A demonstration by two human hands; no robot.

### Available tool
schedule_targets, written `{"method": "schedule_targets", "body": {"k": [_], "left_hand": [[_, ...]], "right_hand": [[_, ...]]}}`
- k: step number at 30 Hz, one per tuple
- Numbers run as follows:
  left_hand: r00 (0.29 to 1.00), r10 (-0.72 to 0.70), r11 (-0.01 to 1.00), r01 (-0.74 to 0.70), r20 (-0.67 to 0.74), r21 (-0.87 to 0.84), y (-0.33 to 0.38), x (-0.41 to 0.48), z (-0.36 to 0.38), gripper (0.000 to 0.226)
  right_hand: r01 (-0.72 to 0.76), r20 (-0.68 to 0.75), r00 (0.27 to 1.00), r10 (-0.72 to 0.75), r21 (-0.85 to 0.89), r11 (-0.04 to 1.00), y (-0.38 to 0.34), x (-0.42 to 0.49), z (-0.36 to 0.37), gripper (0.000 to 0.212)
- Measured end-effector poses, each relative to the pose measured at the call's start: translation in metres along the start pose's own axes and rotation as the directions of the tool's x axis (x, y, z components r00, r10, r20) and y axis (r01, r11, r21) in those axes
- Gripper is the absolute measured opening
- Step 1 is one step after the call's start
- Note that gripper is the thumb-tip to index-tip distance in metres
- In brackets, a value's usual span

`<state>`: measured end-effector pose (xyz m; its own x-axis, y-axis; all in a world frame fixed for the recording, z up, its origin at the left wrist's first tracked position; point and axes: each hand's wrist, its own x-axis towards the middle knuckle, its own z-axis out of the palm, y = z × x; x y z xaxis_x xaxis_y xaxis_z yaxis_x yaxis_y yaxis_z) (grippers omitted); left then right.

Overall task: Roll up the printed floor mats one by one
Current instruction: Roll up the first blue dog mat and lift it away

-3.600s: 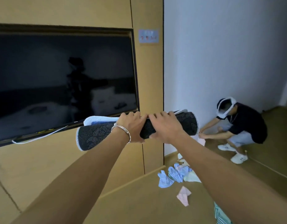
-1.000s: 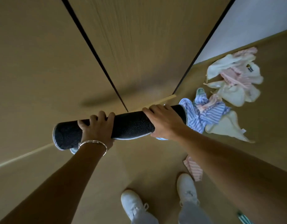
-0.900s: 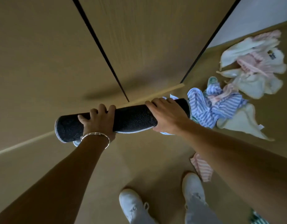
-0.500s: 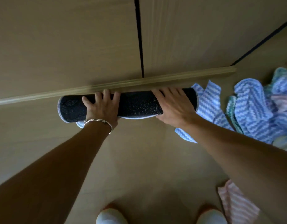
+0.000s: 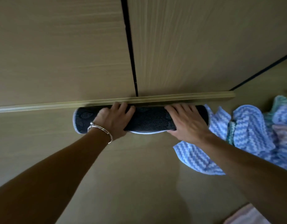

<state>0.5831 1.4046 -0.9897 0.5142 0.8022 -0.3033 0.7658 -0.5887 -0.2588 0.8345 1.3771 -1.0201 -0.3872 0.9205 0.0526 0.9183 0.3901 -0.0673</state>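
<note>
A rolled-up floor mat (image 5: 149, 120), black with a pale dotted print and a white edge, lies on the wooden floor against the skirting board. My left hand (image 5: 114, 120), with a silver bracelet at the wrist, grips the roll left of its middle. My right hand (image 5: 186, 122) grips it near its right end. Both hands wrap over the top of the roll, fingers toward the wall. The far side of the roll is hidden.
A wood-panelled wall (image 5: 180, 46) with a dark vertical seam rises behind a skirting board (image 5: 42, 105). Blue-and-white zigzag cloths (image 5: 246, 135) lie heaped at the right, touching the mat's right end. A pink striped cloth (image 5: 246, 215) lies at the bottom right.
I have brought the rolled mat down from chest height in front of a television to the floor by the wall. Over the last half second it moved up against the skirting board.
</note>
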Motion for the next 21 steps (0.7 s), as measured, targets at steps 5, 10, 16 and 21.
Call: {"method": "schedule_targets", "body": {"k": [5,10,16,21], "left_hand": [[0.999,0.034,0.999,-0.035,-0.038,-0.028,0.058,0.04,-0.032,0.079],[0.998,-0.015,1.0,0.013,-0.068,-0.022,0.076,0.053,-0.039,0.079],[0.997,-0.047,0.999,0.046,-0.058,-0.003,0.075,0.053,-0.035,0.079],[0.998,-0.051,0.998,0.05,-0.035,-0.037,0.075,0.052,-0.035,0.077]], "right_hand": [[-0.092,0.007,0.996,0.094,-0.117,0.989,0.064,-0.023,-0.012,0.079],[-0.108,0.014,0.994,0.111,-0.145,0.984,0.085,-0.027,-0.011,0.083],[-0.062,-0.015,0.998,0.06,-0.09,0.994,0.052,-0.052,-0.019,0.09],[0.29,0.132,0.951,-0.281,-0.058,0.955,0.036,-0.12,0.001,0.039]]}}
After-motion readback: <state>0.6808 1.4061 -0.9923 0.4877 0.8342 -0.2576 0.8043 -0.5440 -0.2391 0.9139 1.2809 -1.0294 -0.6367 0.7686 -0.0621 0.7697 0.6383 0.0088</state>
